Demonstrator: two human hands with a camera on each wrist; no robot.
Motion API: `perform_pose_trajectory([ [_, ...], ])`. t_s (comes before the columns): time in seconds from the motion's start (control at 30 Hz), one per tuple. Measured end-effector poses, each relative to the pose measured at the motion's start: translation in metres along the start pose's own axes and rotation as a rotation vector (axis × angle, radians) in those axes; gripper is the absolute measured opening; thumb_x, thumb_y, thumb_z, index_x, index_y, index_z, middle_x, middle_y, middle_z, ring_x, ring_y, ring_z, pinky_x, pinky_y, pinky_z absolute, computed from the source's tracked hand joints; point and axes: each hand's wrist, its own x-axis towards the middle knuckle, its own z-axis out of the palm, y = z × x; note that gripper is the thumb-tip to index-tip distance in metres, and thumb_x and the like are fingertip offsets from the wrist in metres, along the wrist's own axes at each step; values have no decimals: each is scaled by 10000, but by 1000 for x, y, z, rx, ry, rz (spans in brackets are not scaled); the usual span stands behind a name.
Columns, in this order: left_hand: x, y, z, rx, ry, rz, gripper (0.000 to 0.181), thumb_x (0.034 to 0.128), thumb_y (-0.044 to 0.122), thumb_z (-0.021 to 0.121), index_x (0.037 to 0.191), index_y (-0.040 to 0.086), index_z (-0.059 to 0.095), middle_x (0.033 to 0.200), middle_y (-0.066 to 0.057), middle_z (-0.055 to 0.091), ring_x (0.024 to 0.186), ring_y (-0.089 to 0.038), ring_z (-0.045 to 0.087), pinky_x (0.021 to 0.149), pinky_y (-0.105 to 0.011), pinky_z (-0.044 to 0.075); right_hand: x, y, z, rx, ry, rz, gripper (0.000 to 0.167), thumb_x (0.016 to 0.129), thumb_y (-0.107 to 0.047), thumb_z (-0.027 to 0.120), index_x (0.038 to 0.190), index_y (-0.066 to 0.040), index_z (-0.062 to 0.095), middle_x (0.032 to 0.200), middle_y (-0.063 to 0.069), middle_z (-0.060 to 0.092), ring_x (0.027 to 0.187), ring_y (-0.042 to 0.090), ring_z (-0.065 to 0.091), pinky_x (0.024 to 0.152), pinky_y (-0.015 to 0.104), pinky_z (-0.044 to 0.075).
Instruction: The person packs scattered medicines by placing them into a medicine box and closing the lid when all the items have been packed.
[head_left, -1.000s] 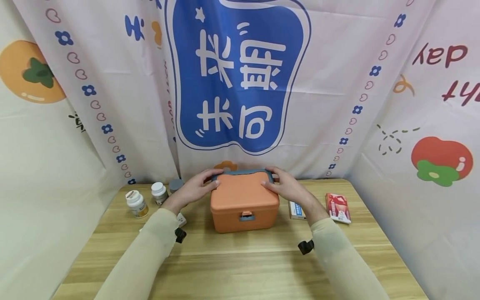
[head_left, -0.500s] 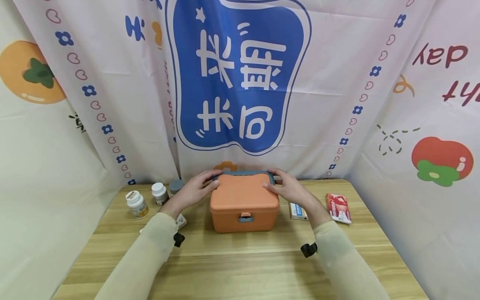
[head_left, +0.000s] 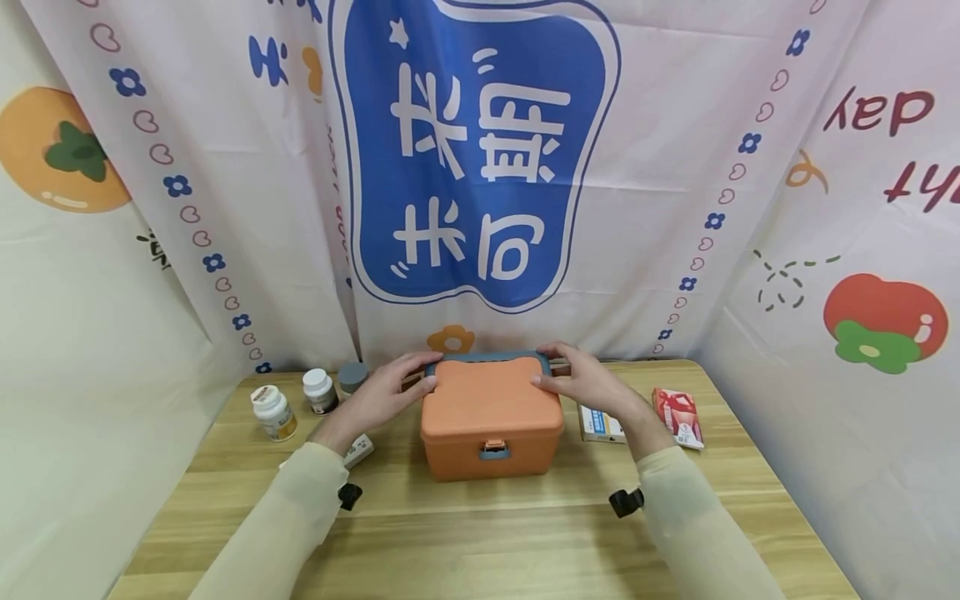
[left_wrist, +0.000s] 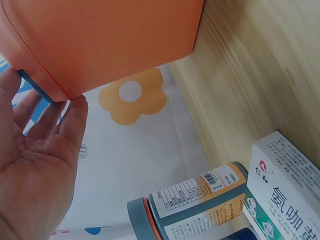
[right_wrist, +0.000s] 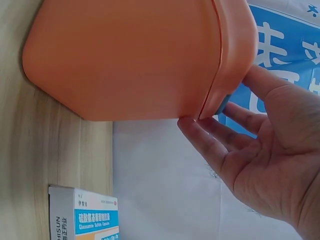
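Observation:
An orange lidded storage box (head_left: 491, 404) with a blue-grey handle (head_left: 491, 357) at the rear of its lid stands on the wooden table, its front latch (head_left: 494, 450) facing me. My left hand (head_left: 381, 398) grips the box's back left corner, thumb on the lid and fingers behind the edge. At the back right corner my right hand (head_left: 592, 385) grips in the same way. Both wrist views show fingertips curled under the lid's rim: the left hand (left_wrist: 42, 160) and the right hand (right_wrist: 277, 150). The box's contents are hidden by the lid.
Left of the box stand a white bottle (head_left: 274, 412), a dark-labelled bottle (head_left: 320, 392) and a grey-capped bottle (head_left: 352, 377). A white medicine box (left_wrist: 282, 192) lies near them. On the right are a blue-and-white medicine box (head_left: 600, 425) and a red packet (head_left: 677, 417). A curtain hangs behind.
The orange box has come a little toward me, away from the curtain, with both hands keeping their grip. My forearms have drawn back slightly. The bottles and packets stay in place.

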Motion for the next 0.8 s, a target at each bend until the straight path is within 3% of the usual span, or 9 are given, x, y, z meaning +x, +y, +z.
perform_pose_trajectory([
  [0.3,-13,2,-4,39,-27,17,592,1229,395,646,1768,173,542,1840,-210,497,1646,-503,567,1335,-686,510,-9,5,-8,-17,-67,-3,741,1149,-433,777,1756,-107,503,1807,212,535,1629,511,584,1315,663,545],
  [0.67,-22,-4,-8,110,-35,70,599,1225,384,653,1775,179,534,1881,-169,445,1642,-480,576,1327,-673,525,-14,25,-15,1,-141,-133,745,1150,-366,795,1800,-176,484,1933,143,352,1788,453,362,1419,698,386],
  [0.8,-28,-7,-8,156,-43,62,614,1206,433,680,1769,225,549,1905,-125,417,1677,-495,529,1339,-744,476,-17,33,-19,1,-175,-147,777,1123,-348,832,1806,-223,483,1966,82,293,1808,426,331,1445,713,329],
])
